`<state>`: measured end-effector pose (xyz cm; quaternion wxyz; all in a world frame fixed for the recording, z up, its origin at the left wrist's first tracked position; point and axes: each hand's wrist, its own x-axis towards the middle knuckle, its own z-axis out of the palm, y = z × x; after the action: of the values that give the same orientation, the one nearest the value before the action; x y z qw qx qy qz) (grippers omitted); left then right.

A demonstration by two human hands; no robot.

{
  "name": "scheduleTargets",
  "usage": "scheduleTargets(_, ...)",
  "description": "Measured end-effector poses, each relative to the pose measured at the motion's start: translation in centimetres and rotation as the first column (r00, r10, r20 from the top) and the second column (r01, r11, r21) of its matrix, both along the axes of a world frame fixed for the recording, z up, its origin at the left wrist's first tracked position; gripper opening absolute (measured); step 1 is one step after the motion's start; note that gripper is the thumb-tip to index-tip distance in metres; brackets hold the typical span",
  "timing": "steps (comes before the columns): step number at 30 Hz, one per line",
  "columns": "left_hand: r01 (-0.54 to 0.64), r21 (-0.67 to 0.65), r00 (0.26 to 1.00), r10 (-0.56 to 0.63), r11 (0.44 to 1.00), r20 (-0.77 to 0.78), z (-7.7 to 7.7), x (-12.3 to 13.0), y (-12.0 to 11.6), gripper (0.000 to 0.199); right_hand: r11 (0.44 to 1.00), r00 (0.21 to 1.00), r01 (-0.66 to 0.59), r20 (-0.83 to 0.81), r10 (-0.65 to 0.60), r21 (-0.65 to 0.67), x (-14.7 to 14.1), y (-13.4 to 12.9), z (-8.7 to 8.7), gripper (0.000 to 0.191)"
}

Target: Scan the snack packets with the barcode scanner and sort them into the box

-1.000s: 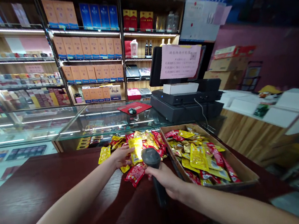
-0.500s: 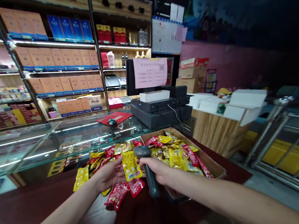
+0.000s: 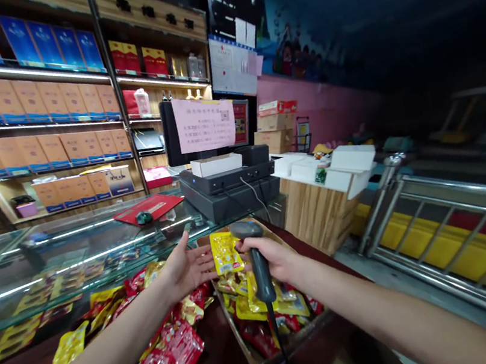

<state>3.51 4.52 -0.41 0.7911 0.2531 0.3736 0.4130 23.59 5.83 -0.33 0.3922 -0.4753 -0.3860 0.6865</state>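
Note:
My right hand (image 3: 275, 257) is wrapped around the handle of a dark grey barcode scanner (image 3: 262, 276), its head up and its cord hanging down. Just left of the scanner is a yellow snack packet (image 3: 225, 254), upright above the box, its right edge at my right fingers. My left hand (image 3: 188, 269) is open, thumb raised and fingers spread, with the fingertips at the packet's left edge. Beneath is a cardboard box (image 3: 245, 352) holding yellow, gold and red packets. More red packets (image 3: 183, 348) and a yellow packet (image 3: 68, 354) lie in a pile under my left arm.
A glass display counter (image 3: 95, 228) runs behind the pile, with a mouse (image 3: 143, 217) on a red mat (image 3: 166, 202). Beyond the box stands a checkout monitor (image 3: 171, 135) on a black base (image 3: 227, 199). A metal railing (image 3: 454, 190) is at the right.
My view has turned right and the box appears further left. The yellow packet and both hands have moved from beside the pile to over the box. My left fingers have spread from the packet.

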Motion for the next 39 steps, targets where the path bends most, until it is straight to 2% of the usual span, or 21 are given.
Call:
scheduleTargets(4,-0.024,-0.017,0.995,0.023,1.000,-0.092,0.3,1.1,0.9,0.071,0.996,0.996,0.067,-0.059,-0.071,-0.055,1.7,1.3,0.0,0.002)
scheduleTargets(9,-0.025,-0.034,0.994,0.021,0.999,-0.104,-0.5,-0.8,-0.3,0.065,0.992,0.995,0.072,-0.055,-0.078,-0.102,1.4,0.7,-0.8,0.008)
scheduleTargets(14,-0.086,-0.037,0.990,0.081,0.996,-0.117,-0.5,-3.9,-2.8,0.065,0.998,0.998,-0.009,-0.062,0.005,-0.066,-1.1,-1.1,-1.0,0.009)
scheduleTargets(17,-0.145,-0.039,0.983,0.140,0.989,-0.123,-0.3,-6.1,-4.6,0.067,0.997,0.997,-0.059,-0.055,0.056,-0.051,-3.4,-2.6,-0.6,0.014)
scheduleTargets(20,-0.191,-0.031,0.977,0.187,0.981,-0.099,-0.7,-8.7,-6.6,0.067,0.993,0.993,-0.108,-0.051,0.106,-0.039,-6.1,-4.4,-0.4,0.018)
scheduleTargets(24,-0.251,-0.038,0.966,0.247,0.967,-0.083,-2.8,-12.5,-9.4,0.068,0.979,0.979,-0.190,-0.086,0.183,-0.080,-9.6,-6.8,-1.8,0.016)
scheduleTargets(29,-0.328,-0.019,0.934,0.321,0.944,-0.158,-7.0,-15.5,-12.8,0.063,0.936,0.952,-0.275,-0.195,0.234,-0.219,-12.8,-9.6,-5.1,0.013)
scheduleTargets(34,-0.356,0.066,0.882,0.358,0.932,-0.306,-10.1,-15.9,-15.3,0.063,0.929,0.955,-0.245,-0.233,0.183,-0.277,-14.3,-12.2,-7.4,0.017)
scheduleTargets(39,-0.391,0.132,0.823,0.410,0.911,-0.394,-11.3,-14.8,-16.5,0.066,0.933,0.969,-0.191,-0.208,0.131,-0.304,-14.2,-14.0,-9.2,0.020)
